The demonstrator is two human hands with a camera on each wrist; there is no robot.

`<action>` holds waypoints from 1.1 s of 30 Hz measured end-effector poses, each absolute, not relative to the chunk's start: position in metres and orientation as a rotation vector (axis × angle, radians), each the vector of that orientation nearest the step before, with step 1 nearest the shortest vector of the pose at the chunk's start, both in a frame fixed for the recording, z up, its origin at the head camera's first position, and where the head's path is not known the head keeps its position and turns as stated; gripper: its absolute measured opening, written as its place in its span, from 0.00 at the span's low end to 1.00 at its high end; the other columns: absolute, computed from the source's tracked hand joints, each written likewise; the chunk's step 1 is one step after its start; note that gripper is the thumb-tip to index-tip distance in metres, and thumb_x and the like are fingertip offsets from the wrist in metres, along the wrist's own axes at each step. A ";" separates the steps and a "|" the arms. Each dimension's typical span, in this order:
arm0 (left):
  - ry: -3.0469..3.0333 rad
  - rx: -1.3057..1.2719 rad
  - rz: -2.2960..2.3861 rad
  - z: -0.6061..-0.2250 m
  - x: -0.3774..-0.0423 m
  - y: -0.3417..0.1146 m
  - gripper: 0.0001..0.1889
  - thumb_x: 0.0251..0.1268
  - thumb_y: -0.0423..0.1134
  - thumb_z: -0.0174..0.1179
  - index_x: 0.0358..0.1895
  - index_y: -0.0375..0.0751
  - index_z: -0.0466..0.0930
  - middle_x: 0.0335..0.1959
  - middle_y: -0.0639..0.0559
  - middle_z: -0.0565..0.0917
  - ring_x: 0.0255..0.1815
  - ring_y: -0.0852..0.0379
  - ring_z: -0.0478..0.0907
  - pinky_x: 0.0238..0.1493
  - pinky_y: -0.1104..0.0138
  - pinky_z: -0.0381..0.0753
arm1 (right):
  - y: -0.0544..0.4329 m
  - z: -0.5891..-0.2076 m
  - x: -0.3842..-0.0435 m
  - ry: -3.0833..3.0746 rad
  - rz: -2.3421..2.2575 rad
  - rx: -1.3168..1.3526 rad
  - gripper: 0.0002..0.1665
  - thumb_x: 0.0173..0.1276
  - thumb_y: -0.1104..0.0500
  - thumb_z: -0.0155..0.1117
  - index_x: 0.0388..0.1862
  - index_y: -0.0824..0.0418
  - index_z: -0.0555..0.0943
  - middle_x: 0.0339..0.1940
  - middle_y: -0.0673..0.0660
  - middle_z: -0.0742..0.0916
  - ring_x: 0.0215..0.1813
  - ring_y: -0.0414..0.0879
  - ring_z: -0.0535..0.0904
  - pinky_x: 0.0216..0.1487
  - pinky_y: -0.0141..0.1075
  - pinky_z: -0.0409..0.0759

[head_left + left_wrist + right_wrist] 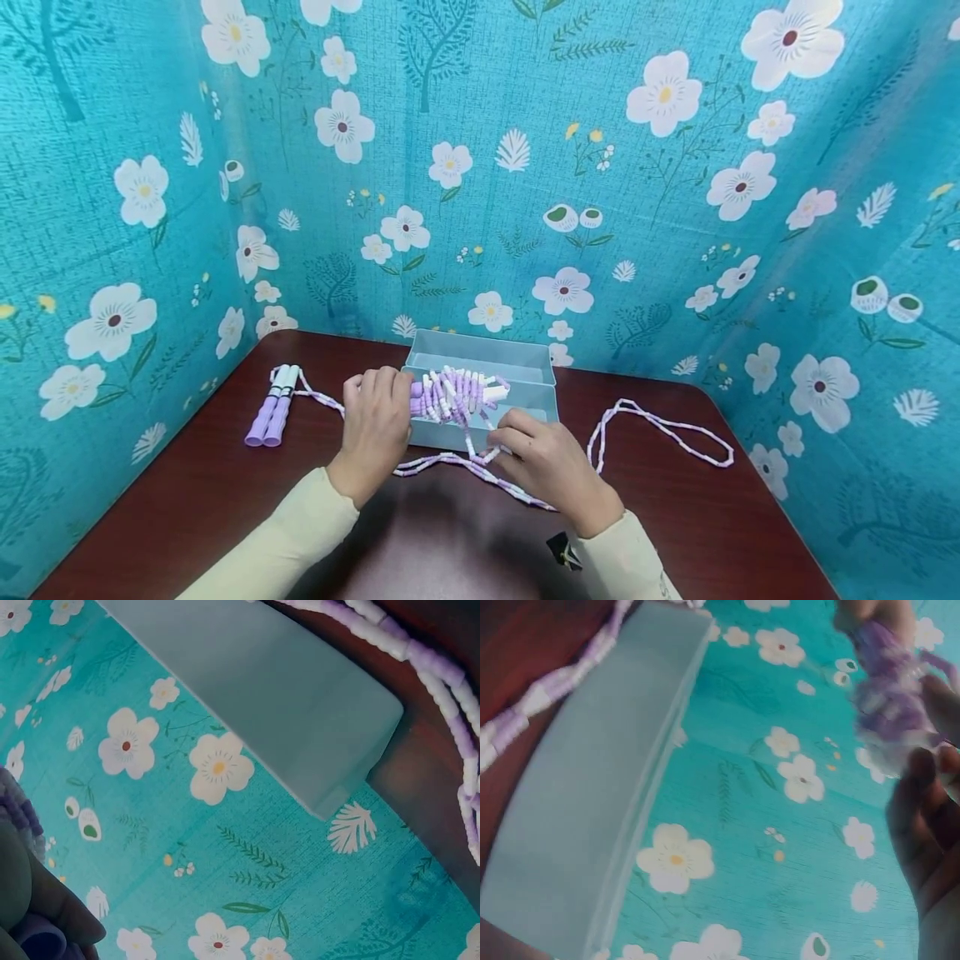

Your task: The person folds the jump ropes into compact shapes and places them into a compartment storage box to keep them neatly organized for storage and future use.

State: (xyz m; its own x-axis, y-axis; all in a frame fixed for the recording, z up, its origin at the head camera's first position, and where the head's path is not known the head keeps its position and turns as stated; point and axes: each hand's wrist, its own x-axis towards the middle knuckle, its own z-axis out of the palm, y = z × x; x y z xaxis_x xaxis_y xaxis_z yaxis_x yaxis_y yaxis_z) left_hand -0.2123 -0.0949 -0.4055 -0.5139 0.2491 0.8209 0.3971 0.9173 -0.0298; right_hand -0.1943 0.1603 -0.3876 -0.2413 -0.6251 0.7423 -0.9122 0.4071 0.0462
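- Head view: left hand (377, 423) grips a bundled rope (457, 395), raised near the box (438, 436).
- The right hand (551, 462) pinches its loose strand (468, 435).
- Other handles (281, 406) lie left on the counter (225, 500).

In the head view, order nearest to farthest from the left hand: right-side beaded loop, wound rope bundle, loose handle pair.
1. Wound rope bundle: in the left hand
2. Loose handle pair: to its left
3. Beaded loop: farther off, right
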 end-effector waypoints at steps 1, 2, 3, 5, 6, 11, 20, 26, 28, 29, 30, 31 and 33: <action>-2.139 -0.466 -0.194 -0.406 -0.212 -0.095 0.19 0.44 0.29 0.72 0.41 0.32 0.75 0.32 0.40 0.75 0.35 0.43 0.72 0.39 0.49 0.67 | 0.162 -0.385 -0.192 -2.013 0.506 1.315 0.10 0.55 0.64 0.72 0.33 0.53 0.81 0.33 0.44 0.77 0.23 0.33 0.69 0.24 0.22 0.70; -2.142 -0.474 -0.188 -0.408 -0.213 -0.094 0.19 0.45 0.28 0.71 0.41 0.32 0.75 0.32 0.41 0.75 0.35 0.43 0.72 0.39 0.49 0.67 | 0.164 -0.383 -0.191 -2.048 0.485 1.323 0.12 0.53 0.62 0.75 0.32 0.52 0.80 0.32 0.44 0.76 0.22 0.33 0.68 0.24 0.22 0.69; -2.143 -0.482 -0.183 -0.408 -0.213 -0.094 0.18 0.45 0.28 0.70 0.41 0.32 0.75 0.31 0.41 0.74 0.34 0.43 0.72 0.39 0.50 0.67 | 0.165 -0.382 -0.190 -2.068 0.465 1.329 0.13 0.52 0.61 0.76 0.31 0.52 0.79 0.32 0.43 0.75 0.22 0.33 0.67 0.24 0.21 0.68; -2.144 -0.499 -0.173 -0.410 -0.214 -0.094 0.17 0.46 0.28 0.69 0.41 0.33 0.74 0.31 0.41 0.73 0.34 0.44 0.72 0.39 0.50 0.68 | 0.165 -0.380 -0.188 -2.086 0.449 1.336 0.14 0.52 0.58 0.78 0.28 0.51 0.78 0.30 0.43 0.74 0.21 0.32 0.66 0.23 0.21 0.66; -2.144 -0.505 -0.166 -0.410 -0.214 -0.094 0.17 0.47 0.28 0.69 0.41 0.33 0.74 0.30 0.41 0.73 0.34 0.44 0.72 0.39 0.50 0.68 | 0.164 -0.379 -0.188 -2.081 0.434 1.334 0.14 0.52 0.56 0.78 0.28 0.51 0.77 0.30 0.43 0.73 0.21 0.32 0.66 0.23 0.21 0.66; -2.144 -0.537 -0.136 -0.411 -0.213 -0.093 0.18 0.48 0.29 0.71 0.42 0.34 0.74 0.32 0.41 0.74 0.36 0.43 0.72 0.40 0.49 0.68 | 0.160 -0.373 -0.186 -1.994 0.381 1.291 0.13 0.57 0.54 0.76 0.27 0.53 0.77 0.29 0.44 0.75 0.22 0.35 0.69 0.22 0.24 0.69; -2.124 -0.628 -0.099 -0.406 -0.208 -0.088 0.20 0.46 0.33 0.73 0.43 0.41 0.75 0.35 0.41 0.74 0.39 0.42 0.72 0.45 0.46 0.67 | 0.152 -0.362 -0.190 -1.901 0.346 1.243 0.14 0.71 0.50 0.61 0.31 0.59 0.78 0.29 0.49 0.77 0.29 0.44 0.72 0.32 0.37 0.73; -2.142 -0.726 -0.059 -0.404 -0.206 -0.089 0.16 0.51 0.34 0.71 0.42 0.45 0.76 0.33 0.44 0.75 0.38 0.45 0.73 0.45 0.48 0.68 | 0.151 -0.362 -0.192 -2.039 0.421 1.283 0.14 0.71 0.50 0.60 0.30 0.56 0.75 0.31 0.47 0.76 0.35 0.42 0.71 0.38 0.36 0.71; -2.127 -0.777 -0.049 -0.404 -0.206 -0.090 0.13 0.53 0.34 0.69 0.40 0.45 0.76 0.32 0.45 0.74 0.38 0.46 0.73 0.45 0.48 0.68 | 0.151 -0.363 -0.191 -2.087 0.443 1.304 0.13 0.71 0.49 0.61 0.29 0.55 0.74 0.31 0.46 0.75 0.35 0.41 0.70 0.38 0.35 0.71; -2.115 -0.801 -0.044 -0.404 -0.207 -0.091 0.12 0.54 0.34 0.69 0.39 0.45 0.76 0.31 0.45 0.74 0.38 0.46 0.72 0.44 0.48 0.68 | 0.151 -0.363 -0.191 -2.109 0.454 1.315 0.13 0.71 0.49 0.61 0.30 0.54 0.74 0.32 0.45 0.75 0.36 0.41 0.69 0.38 0.34 0.71; -2.102 -0.823 -0.038 -0.404 -0.207 -0.091 0.11 0.54 0.33 0.68 0.38 0.45 0.75 0.31 0.46 0.73 0.37 0.46 0.72 0.44 0.48 0.68 | 0.151 -0.363 -0.190 -2.130 0.466 1.324 0.13 0.71 0.49 0.61 0.30 0.54 0.74 0.33 0.45 0.75 0.36 0.40 0.69 0.39 0.34 0.71; -2.086 -0.845 -0.039 -0.404 -0.208 -0.092 0.11 0.55 0.33 0.67 0.38 0.45 0.75 0.31 0.46 0.73 0.37 0.46 0.72 0.43 0.48 0.68 | 0.151 -0.363 -0.190 -2.147 0.480 1.334 0.13 0.71 0.49 0.61 0.30 0.54 0.74 0.33 0.45 0.75 0.37 0.40 0.69 0.39 0.33 0.71; -2.055 -0.880 -0.041 -0.404 -0.209 -0.093 0.09 0.56 0.33 0.65 0.38 0.45 0.75 0.31 0.45 0.73 0.37 0.46 0.72 0.42 0.49 0.68 | 0.150 -0.363 -0.189 -2.173 0.520 1.345 0.12 0.69 0.49 0.63 0.31 0.54 0.74 0.35 0.44 0.75 0.38 0.39 0.69 0.38 0.32 0.71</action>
State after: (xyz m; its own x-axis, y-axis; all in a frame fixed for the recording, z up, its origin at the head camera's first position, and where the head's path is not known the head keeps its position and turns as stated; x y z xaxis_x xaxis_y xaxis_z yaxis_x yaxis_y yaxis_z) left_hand -0.2094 -0.0935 -0.4041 -0.3669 0.5704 0.7349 0.5992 0.7492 -0.2824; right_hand -0.1892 0.1503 -0.3632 -0.3658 -0.6982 0.6153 -0.9012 0.4310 -0.0467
